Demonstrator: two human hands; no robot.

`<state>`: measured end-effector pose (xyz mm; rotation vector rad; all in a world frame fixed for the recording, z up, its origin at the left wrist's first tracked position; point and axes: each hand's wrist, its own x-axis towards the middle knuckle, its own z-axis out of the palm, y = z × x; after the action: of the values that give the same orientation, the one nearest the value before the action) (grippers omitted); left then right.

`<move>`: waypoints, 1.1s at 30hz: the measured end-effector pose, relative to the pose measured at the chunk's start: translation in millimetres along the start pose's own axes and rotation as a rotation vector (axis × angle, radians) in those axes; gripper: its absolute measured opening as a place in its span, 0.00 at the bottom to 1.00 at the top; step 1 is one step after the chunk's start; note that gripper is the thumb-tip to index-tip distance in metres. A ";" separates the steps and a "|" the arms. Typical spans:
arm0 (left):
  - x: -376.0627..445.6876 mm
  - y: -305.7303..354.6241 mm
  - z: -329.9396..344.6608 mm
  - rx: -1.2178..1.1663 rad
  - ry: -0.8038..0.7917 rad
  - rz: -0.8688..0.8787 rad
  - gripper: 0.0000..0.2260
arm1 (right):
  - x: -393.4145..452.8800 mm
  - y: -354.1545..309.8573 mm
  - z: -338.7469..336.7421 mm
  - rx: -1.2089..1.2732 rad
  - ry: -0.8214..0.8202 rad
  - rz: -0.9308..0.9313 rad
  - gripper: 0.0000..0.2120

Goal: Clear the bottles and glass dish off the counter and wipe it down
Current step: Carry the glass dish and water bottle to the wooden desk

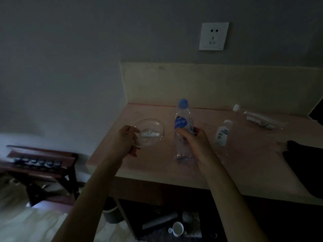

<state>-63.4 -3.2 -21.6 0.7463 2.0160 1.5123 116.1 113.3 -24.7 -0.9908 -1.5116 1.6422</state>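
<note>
Both hands grasp: left hand the glass dish, right hand the blue-capped bottle. Two bottles remain far right; wiping not begun.

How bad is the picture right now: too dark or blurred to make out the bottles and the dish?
Head view: dim and grainy, edges bent by the wide lens. The blue-capped bottle in the right hand reads fine; the glass dish held by the left hand is faint; bottom-left corner is motion-smeared.
</note>
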 end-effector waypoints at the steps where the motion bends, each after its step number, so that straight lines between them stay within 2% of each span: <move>1: -8.7 -4.2 -8.3 -0.033 0.020 -0.007 0.10 | -4.1 2.1 5.3 0.007 -0.031 0.012 0.17; 3: -28.2 -12.2 -24.9 -0.092 0.073 -0.028 0.11 | -14.6 4.3 17.0 0.011 -0.104 0.021 0.21; 9: -113.4 -41.4 -91.3 -0.173 0.366 -0.041 0.12 | -59.0 15.3 65.7 0.108 -0.391 0.060 0.03; 11: -150.2 -54.4 -118.4 -0.156 0.476 -0.055 0.11 | -74.9 24.6 92.0 0.128 -0.473 0.067 0.01; 16: -231.2 -84.0 -183.6 -0.138 0.731 -0.138 0.10 | -124.7 50.4 167.5 0.196 -0.731 0.176 0.02; 19: -272.1 -114.9 -222.0 -0.137 0.870 -0.203 0.09 | -154.9 76.2 220.1 0.174 -0.895 0.269 0.12; 21: -295.5 -139.3 -248.4 -0.148 0.954 -0.244 0.09 | -175.7 94.5 257.7 0.161 -0.969 0.341 0.14; 24: -329.0 -183.5 -292.9 -0.175 1.067 -0.316 0.10 | -212.6 128.7 314.3 0.159 -1.053 0.531 0.22; 27: -360.7 -224.0 -344.8 -0.205 1.155 -0.341 0.11 | -252.5 161.4 376.6 0.090 -1.129 0.624 0.29; 28: -371.1 -234.3 -363.6 -0.218 1.183 -0.352 0.11 | -266.8 167.7 399.6 0.054 -1.164 0.635 0.28; 31: -402.5 -256.1 -422.7 -0.259 1.274 -0.406 0.13 | -309.4 177.6 470.9 -0.013 -1.256 0.635 0.17; 33: -418.9 -266.8 -468.1 -0.211 1.300 -0.437 0.13 | -333.5 177.6 517.8 -0.007 -1.297 0.627 0.15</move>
<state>-114.4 -674.8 -131.6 -1.0034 2.4482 2.0759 -179.5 -439.9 -156.7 -0.3045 -2.0427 3.0571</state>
